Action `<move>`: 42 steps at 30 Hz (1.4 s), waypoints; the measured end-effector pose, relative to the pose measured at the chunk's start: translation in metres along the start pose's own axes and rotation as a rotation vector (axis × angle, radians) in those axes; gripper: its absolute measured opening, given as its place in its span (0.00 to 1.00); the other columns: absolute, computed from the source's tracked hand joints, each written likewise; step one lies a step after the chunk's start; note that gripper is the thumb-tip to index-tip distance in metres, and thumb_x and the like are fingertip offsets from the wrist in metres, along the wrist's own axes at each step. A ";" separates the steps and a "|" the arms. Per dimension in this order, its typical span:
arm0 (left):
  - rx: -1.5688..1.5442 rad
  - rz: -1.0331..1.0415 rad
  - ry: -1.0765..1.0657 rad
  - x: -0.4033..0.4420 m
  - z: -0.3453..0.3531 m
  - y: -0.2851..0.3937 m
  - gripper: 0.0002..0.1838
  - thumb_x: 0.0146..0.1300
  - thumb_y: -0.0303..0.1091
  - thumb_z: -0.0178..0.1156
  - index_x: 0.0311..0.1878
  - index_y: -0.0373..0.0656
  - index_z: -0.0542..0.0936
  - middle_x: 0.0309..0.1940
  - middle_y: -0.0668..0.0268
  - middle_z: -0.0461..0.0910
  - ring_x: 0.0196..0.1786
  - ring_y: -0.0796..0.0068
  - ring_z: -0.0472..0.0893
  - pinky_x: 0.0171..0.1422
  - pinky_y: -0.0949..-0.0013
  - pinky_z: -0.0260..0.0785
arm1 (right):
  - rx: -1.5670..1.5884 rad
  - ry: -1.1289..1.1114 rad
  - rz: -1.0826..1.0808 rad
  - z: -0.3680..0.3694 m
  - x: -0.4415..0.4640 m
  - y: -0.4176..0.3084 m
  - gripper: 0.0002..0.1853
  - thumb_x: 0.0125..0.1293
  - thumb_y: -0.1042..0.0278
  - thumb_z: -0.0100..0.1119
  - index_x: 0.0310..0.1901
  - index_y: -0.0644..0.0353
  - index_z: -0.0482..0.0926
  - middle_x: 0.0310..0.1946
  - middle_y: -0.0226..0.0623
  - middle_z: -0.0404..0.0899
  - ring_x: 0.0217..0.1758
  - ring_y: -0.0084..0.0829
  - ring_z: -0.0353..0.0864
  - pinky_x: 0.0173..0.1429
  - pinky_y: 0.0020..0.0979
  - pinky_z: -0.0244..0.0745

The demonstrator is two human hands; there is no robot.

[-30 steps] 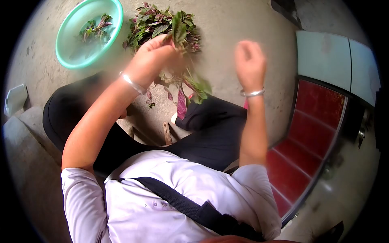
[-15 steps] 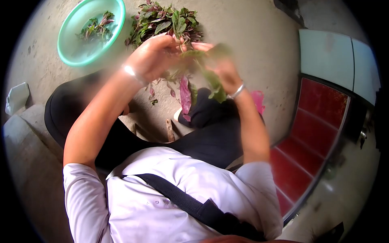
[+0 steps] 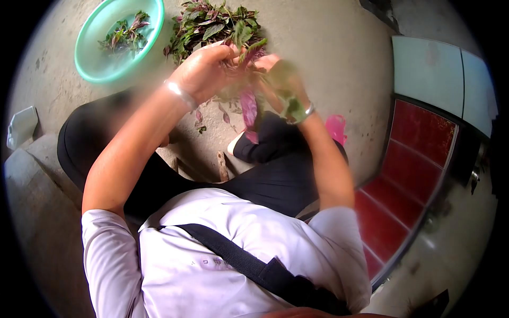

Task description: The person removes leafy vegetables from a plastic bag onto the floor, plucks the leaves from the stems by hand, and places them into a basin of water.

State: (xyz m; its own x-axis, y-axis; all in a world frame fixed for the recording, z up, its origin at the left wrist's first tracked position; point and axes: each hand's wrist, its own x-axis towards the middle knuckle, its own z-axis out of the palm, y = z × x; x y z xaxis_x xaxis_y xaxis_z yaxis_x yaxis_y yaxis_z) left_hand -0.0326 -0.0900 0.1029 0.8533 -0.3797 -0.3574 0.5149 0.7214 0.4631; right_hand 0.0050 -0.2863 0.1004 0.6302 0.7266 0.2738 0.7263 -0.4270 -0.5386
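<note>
My left hand [image 3: 204, 69] is closed around a sprig of purple-and-green leafy greens [image 3: 249, 106], which looks like amaranth. Its leaves stick up past the fingers and dangle below the hand. Close beside it on the right, my right hand [image 3: 278, 79] has its fingertips at the stems, and a blurred green leaf hangs in front of its palm and wrist. Just beyond both hands, a heap of the same greens [image 3: 212, 26] lies on the floor. A pale green basin [image 3: 90, 74] with a small amount of greens inside stands to the left of the heap.
A few fallen leaves [image 3: 200, 123] lie on the concrete floor between my legs. There is a pink plastic bag [image 3: 335, 129] by my right knee. Dark red tiles [image 3: 408, 164] and a pale panel [image 3: 427, 71] run along the right, and a clear plastic container [image 3: 22, 127] is at far left.
Both hands stay close together at the greens with small finger movements. The held sprig's leaves have swung slightly, and the leaf over my right hand now hangs nearer the wrist.
</note>
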 end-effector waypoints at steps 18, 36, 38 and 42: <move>0.797 0.547 0.213 -0.032 0.049 0.011 0.09 0.60 0.32 0.53 0.39 0.36 0.74 0.30 0.68 0.75 0.34 0.83 0.73 0.41 0.79 0.65 | -0.447 0.130 0.185 -0.032 0.000 0.006 0.06 0.47 0.78 0.54 0.30 0.59 0.74 0.25 0.37 0.71 0.29 0.39 0.74 0.31 0.35 0.71; 0.527 0.140 0.090 -0.024 0.037 0.004 0.04 0.59 0.29 0.54 0.36 0.43 0.72 0.27 0.73 0.76 0.25 0.89 0.69 0.27 0.86 0.59 | -0.478 0.227 0.147 -0.033 -0.004 0.017 0.08 0.47 0.80 0.53 0.31 0.60 0.74 0.30 0.38 0.73 0.30 0.40 0.76 0.31 0.35 0.72; 0.482 0.114 0.105 -0.024 0.038 0.005 0.04 0.59 0.29 0.53 0.37 0.42 0.71 0.27 0.71 0.76 0.24 0.89 0.69 0.27 0.86 0.59 | -0.483 0.270 0.140 -0.037 -0.001 0.014 0.09 0.47 0.81 0.54 0.32 0.60 0.74 0.32 0.38 0.74 0.30 0.40 0.76 0.32 0.34 0.72; 0.425 0.103 0.084 -0.026 0.035 0.004 0.04 0.59 0.28 0.53 0.37 0.42 0.71 0.27 0.70 0.75 0.24 0.88 0.68 0.27 0.86 0.59 | -0.466 0.344 0.152 -0.043 0.001 0.011 0.10 0.45 0.83 0.54 0.32 0.62 0.74 0.33 0.39 0.75 0.30 0.40 0.76 0.32 0.33 0.73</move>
State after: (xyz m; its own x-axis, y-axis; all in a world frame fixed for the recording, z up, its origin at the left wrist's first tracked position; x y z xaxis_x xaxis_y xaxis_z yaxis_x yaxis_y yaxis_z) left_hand -0.0497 -0.0979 0.1426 0.9013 -0.2570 -0.3488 0.4307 0.4438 0.7859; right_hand 0.0252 -0.3136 0.1293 0.7327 0.4563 0.5049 0.6160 -0.7601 -0.2069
